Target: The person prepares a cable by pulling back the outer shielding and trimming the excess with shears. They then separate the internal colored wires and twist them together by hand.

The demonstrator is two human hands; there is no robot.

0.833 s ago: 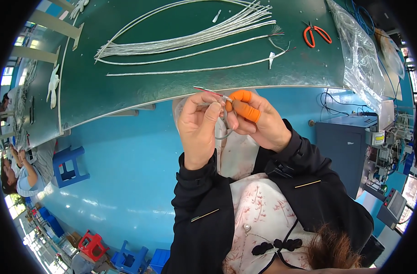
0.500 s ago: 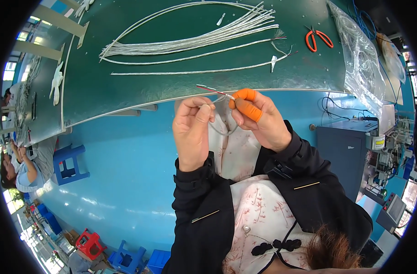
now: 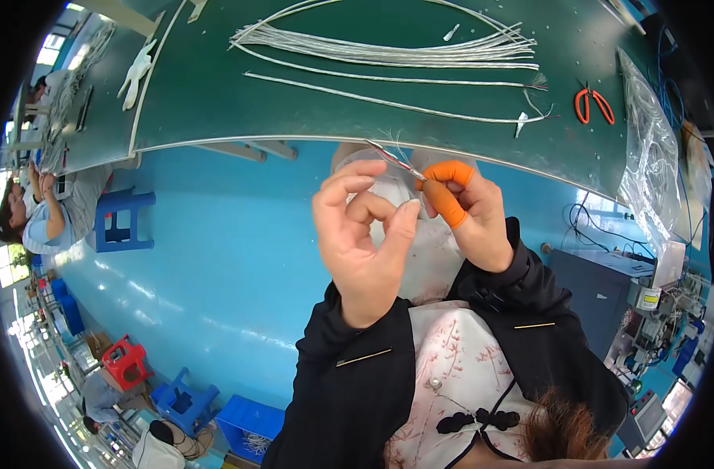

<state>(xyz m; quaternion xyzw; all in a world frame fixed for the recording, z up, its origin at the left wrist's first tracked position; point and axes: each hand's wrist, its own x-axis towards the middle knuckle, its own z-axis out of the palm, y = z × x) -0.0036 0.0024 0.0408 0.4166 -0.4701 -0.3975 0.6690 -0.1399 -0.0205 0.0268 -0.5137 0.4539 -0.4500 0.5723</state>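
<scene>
In my right hand (image 3: 470, 211), with orange finger cots on thumb and index finger, the stripped end of a cable (image 3: 416, 173) is pinched. Thin inner wires (image 3: 388, 155), red and dark among them, stick out up and left, with fine loose strands fanning beside them. My left hand (image 3: 365, 234) is just to the left, thumb and index finger curled together into a ring, the other fingers raised near the wires. What lies between that thumb and finger, if anything, is hidden. The rest of the held cable cannot be made out.
On the green table (image 3: 310, 117) ahead lie a bundle of pale cables (image 3: 388, 51) and a separate cable (image 3: 388, 98). Red-handled pliers (image 3: 593, 106) and clear plastic bags (image 3: 650, 148) are at right. A co-worker (image 3: 48, 207) sits at far left near a blue stool (image 3: 125, 223).
My left hand has moved from the cable loop up close to my right fingertips. Loose fine strands now spread beside the inner wires. The view has shifted, so the table appears higher and farther right.
</scene>
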